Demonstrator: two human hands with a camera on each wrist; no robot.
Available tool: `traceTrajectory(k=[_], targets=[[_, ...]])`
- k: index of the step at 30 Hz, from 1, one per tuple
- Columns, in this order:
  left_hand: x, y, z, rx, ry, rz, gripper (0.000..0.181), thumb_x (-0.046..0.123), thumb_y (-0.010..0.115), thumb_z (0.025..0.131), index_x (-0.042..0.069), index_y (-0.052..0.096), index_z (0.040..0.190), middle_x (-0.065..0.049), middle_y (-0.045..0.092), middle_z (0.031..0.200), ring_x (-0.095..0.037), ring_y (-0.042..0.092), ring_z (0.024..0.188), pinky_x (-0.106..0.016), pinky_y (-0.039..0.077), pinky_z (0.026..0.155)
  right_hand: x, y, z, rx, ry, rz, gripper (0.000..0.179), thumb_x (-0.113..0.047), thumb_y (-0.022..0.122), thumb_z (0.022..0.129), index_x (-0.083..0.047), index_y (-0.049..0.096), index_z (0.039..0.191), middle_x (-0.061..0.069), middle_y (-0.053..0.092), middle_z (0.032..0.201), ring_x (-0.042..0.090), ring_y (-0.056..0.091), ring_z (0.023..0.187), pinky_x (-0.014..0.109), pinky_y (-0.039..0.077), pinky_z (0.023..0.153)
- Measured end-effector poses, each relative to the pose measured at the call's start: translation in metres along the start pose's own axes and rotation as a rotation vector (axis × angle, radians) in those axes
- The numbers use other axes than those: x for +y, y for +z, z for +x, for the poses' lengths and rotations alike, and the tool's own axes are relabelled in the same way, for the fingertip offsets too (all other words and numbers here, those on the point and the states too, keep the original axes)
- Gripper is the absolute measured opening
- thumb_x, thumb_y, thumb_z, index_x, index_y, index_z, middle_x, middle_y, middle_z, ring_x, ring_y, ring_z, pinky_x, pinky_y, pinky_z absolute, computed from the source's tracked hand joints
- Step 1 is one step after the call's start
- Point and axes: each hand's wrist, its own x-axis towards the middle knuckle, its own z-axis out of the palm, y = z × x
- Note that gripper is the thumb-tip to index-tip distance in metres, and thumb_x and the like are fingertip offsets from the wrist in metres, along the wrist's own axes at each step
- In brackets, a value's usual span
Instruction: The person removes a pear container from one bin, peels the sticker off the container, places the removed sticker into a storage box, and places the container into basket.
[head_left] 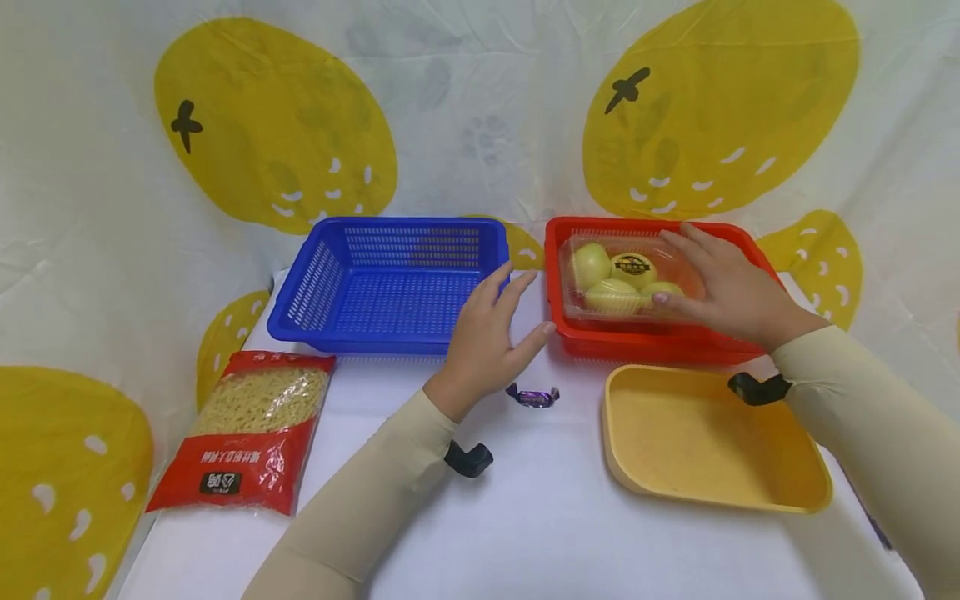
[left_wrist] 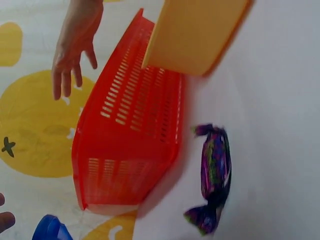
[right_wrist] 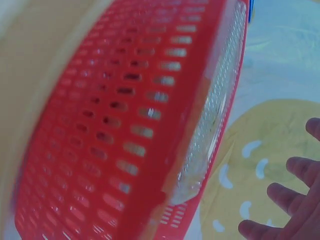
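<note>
A clear plastic box (head_left: pixel 630 283) of pale green round fruits, with a label on its lid, sits in the red basket (head_left: pixel 553 287). Above the box's right part is my right hand (head_left: pixel 731 287), its fingers spread; the right wrist view shows those fingers (right_wrist: pixel 287 200) apart from the box. My left hand (head_left: pixel 483 342) is held near the blue basket's (head_left: pixel 405 304) right front corner, thumb and fingers extended, with nothing in it. Below its thumb, a purple-wrapped candy (head_left: pixel 535 398) lies on the white table.
A yellow tray (head_left: pixel 697 442) stands in front of the red basket, partly under the right forearm. At the left lies a red bag of pasta (head_left: pixel 247 425). Behind the baskets hangs a white cloth (head_left: pixel 480 108) with yellow prints.
</note>
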Motion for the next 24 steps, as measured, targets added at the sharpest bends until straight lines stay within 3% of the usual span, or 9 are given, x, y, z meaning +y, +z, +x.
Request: traceTrajectory(k=[9,15,20,24], targets=[[0.016,0.017,0.005,-0.052,-0.073,-0.119,0.066,0.049,0.058,0.105,0.02,0.045,0.163,-0.007,0.034,0.172,-0.028,0.033,0.157,-0.061,0.045,0.115,0.017,-0.01,0.013,-0.057,0.0,0.099,0.093,-0.05,0.068,0.102,-0.018,0.019,0.173,0.023,0.012,0.177,0.051,0.015,0.159,0.081,0.02,0.118],[0.025,0.03,0.008,-0.092,-0.08,-0.217,0.062,0.044,0.06,0.106,0.021,0.047,0.162,-0.005,0.035,0.171,-0.026,0.035,0.157,-0.058,0.044,0.116,0.031,-0.013,0.023,-0.097,-0.006,0.185,0.089,-0.045,0.068,0.103,-0.015,0.02,0.172,0.024,0.016,0.175,0.052,0.015,0.159,0.078,0.015,0.121],[0.028,0.045,0.009,-0.103,-0.114,-0.241,0.051,0.033,0.057,0.109,0.02,0.051,0.158,-0.004,0.036,0.171,-0.024,0.037,0.156,-0.054,0.042,0.119,0.045,-0.016,0.032,-0.125,0.017,0.18,0.088,-0.046,0.066,0.104,-0.011,0.023,0.171,0.027,0.023,0.172,0.054,0.02,0.155,0.078,0.017,0.121],[0.028,0.06,0.01,-0.077,-0.171,-0.241,0.046,0.026,0.056,0.11,0.017,0.055,0.155,-0.011,0.039,0.168,-0.029,0.042,0.153,-0.052,0.042,0.12,0.057,-0.02,0.036,-0.151,0.048,0.147,0.085,-0.047,0.062,0.106,-0.005,0.024,0.169,0.032,0.023,0.17,0.057,0.019,0.155,0.077,0.014,0.121]])
